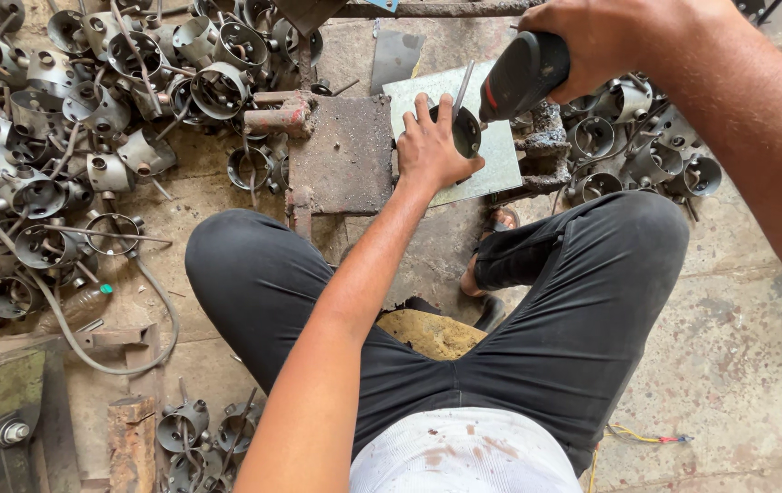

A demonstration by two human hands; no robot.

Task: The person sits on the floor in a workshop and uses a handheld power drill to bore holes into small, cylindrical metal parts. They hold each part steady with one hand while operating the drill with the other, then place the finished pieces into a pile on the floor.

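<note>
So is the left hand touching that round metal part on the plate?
Touching. The head view shows the left hand with its fingers wrapped against the round metal part, holding it on the grey plate.

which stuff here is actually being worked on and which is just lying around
In use:
left hand steadying a round metal cup
right hand gripping a black power tool
metal plate under the cup

Lying about:
left pile of cups
right pile of cups
hose
plastic bottle
rusty slab
</note>
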